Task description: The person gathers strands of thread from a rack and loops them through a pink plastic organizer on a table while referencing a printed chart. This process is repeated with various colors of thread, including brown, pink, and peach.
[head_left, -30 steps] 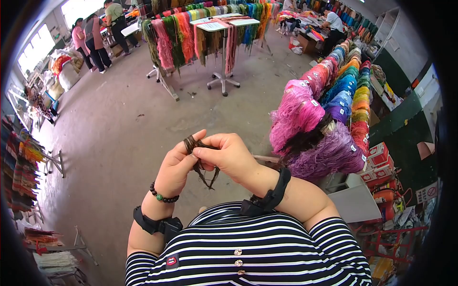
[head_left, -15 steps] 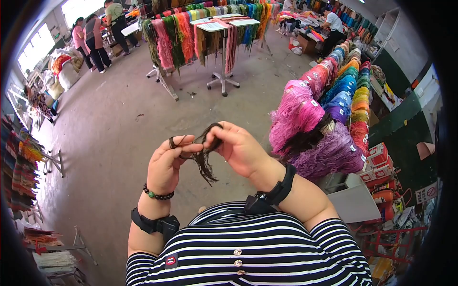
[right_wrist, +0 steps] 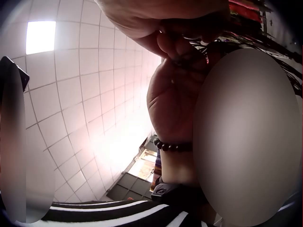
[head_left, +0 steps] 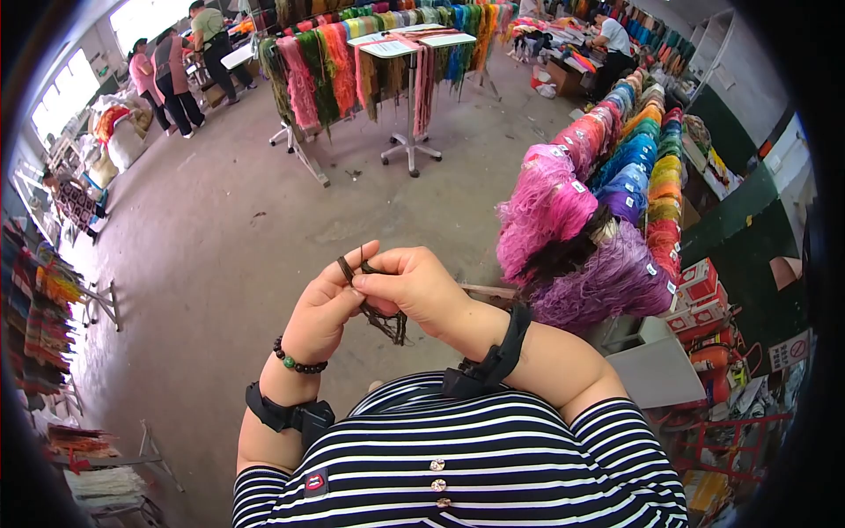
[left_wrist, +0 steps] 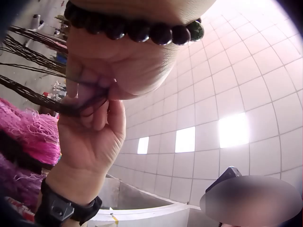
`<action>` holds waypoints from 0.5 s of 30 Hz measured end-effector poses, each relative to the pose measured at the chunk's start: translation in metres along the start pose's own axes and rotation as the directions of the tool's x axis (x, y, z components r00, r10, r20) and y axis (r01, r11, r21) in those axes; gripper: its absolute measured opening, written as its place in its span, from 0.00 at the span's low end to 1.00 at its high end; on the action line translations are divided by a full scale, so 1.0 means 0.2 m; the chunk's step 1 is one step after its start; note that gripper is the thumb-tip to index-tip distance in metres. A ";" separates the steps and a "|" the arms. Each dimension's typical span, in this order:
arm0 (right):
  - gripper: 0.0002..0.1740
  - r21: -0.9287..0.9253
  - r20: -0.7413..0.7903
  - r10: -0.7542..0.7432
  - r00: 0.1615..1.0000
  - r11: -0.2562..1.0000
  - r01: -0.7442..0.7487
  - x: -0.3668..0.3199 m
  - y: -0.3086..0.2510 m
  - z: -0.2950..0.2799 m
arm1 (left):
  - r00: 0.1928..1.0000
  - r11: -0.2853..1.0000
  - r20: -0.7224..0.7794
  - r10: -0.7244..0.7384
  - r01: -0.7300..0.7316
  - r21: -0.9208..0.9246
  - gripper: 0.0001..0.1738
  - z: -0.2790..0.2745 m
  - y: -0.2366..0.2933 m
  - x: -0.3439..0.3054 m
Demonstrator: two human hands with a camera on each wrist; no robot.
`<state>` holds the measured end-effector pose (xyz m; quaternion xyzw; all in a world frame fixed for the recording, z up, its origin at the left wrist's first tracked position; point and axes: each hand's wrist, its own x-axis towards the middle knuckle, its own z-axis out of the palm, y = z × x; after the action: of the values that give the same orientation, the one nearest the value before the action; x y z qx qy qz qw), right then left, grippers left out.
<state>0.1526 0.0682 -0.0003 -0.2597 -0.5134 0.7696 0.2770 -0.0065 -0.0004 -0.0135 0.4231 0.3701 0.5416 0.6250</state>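
Note:
Dark brown yarn [head_left: 387,327] passes between both hands in front of the striped shirt, its loose end dangling below the fingers. The left hand [head_left: 324,304], with a bead bracelet at its wrist, has a strand looped about its fingers and pinches the yarn. Close against it, the right hand [head_left: 415,283] also pinches the yarn between thumb and fingers. In the left wrist view, dark strands [left_wrist: 35,97] run off to the left from where the fingertips meet. The right wrist view shows the left palm [right_wrist: 171,106] in shadow, with the fingers partly hidden.
To the right, a long rack carries colourful yarn hanks [head_left: 550,198], purple and pink nearest. Ahead stand a wheeled table [head_left: 412,106] and another yarn rack [head_left: 304,88]. Red-and-white boxes [head_left: 700,286] are stacked at right. Several people [head_left: 172,70] stand farther off.
The hands were together, then spread apart with the yarn drawn between them half a second ago. Now they are back together, the right hand having come left and down to the left fingers.

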 end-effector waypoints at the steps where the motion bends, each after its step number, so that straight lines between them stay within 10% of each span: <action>1: 0.07 0.018 -0.002 0.001 1.000 1.000 -0.001 -0.01 0.00 0.00 | 1.000 1.000 0.014 0.004 -0.004 0.012 0.33 -0.01 0.00 0.00; 15: 0.07 -0.024 -0.002 -0.030 1.000 0.999 0.030 -0.02 -0.02 0.00 | 1.000 0.992 0.021 -0.013 0.016 -0.122 0.33 0.01 0.00 0.00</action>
<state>0.1562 0.0679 0.0036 -0.2563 -0.5261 0.7588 0.2859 -0.0052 -0.0001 -0.0137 0.3866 0.3331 0.5544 0.6574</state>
